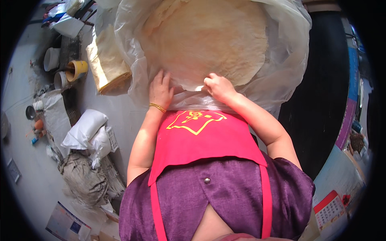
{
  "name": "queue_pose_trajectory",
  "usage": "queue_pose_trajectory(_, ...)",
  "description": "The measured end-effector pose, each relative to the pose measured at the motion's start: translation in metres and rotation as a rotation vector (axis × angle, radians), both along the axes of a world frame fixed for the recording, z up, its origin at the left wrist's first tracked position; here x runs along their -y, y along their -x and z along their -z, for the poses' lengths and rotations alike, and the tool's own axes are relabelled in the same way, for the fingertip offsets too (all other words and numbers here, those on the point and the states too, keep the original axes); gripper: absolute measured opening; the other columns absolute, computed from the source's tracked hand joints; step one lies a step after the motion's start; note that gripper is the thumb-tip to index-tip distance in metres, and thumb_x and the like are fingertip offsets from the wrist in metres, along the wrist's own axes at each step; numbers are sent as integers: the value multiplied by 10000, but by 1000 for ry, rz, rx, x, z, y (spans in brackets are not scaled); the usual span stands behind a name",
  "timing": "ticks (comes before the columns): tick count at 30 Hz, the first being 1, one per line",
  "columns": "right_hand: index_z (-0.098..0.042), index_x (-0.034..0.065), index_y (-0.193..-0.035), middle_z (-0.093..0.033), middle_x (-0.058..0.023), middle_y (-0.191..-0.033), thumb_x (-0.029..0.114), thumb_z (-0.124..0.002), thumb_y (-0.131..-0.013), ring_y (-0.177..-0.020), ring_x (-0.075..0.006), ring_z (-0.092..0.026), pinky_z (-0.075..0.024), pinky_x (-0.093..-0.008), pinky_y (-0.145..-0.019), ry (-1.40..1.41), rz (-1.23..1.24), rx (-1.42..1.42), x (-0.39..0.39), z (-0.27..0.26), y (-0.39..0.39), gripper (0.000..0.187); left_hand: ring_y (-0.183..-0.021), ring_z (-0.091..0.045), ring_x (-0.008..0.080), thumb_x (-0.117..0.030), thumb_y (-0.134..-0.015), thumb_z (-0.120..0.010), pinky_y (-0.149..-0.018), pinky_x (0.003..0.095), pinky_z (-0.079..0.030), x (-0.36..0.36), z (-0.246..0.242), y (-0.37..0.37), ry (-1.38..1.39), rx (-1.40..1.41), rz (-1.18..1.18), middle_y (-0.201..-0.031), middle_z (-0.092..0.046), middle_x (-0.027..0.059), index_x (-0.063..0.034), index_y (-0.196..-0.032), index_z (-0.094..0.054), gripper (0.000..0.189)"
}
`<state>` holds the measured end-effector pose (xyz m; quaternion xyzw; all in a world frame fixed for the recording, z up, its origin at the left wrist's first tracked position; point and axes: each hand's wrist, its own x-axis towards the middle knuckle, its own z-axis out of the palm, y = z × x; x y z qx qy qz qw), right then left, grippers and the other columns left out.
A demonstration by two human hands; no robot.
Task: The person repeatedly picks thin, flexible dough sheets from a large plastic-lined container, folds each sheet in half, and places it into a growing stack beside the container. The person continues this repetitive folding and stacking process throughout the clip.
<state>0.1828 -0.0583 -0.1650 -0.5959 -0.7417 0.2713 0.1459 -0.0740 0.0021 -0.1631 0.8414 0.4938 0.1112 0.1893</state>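
A wide stack of thin, round, pale flatbread sheets (208, 42) lies in front of me inside clear plastic sheeting (289, 69). My right hand (219, 87) has its fingers curled at the near edge, pinching the rim of the top flatbread. At the near left edge rests my left hand (161, 90), its fingers slightly spread and the thumb apart. It wears a gold-coloured bracelet (158, 107). Left of the plastic sits a folded pile of similar thin yellowish sheets (110, 64).
White plastic sacks (87, 129) and a grey cloth bundle (84, 174) are on my left. Beyond them stand a yellow bucket (79, 70) and a white bucket (52, 59). A large black surface (316, 90) runs along my right. My red apron (205, 141) reaches the plastic's near edge.
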Motion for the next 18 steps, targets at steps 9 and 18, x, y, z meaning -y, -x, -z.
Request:
queue_pose_trajectory(9,-640,21,-948,-662,-134,-819,276,-575,-781,-778,-186,-624,-480,-341,-691,716,320,-442,-49,-20,-37,312,-1136,-518,325,-139,-721,-717,-959,420,-430,15,0,4,-55,58,-314,-1249,-546,138,-110,-1196,-566,499)
queue_pose_trajectory(18,-613,-11,-1042,-665,-200,-956,319,-666,-797,-894,-322,-645,-503,-387,-772,484,145,-338,-62,-20,4,415,-933,-571,299,-134,-734,-695,-817,402,-462,18,-12,-44,39,115,-287,-1014,-628,90,-85,-1071,-635,346)
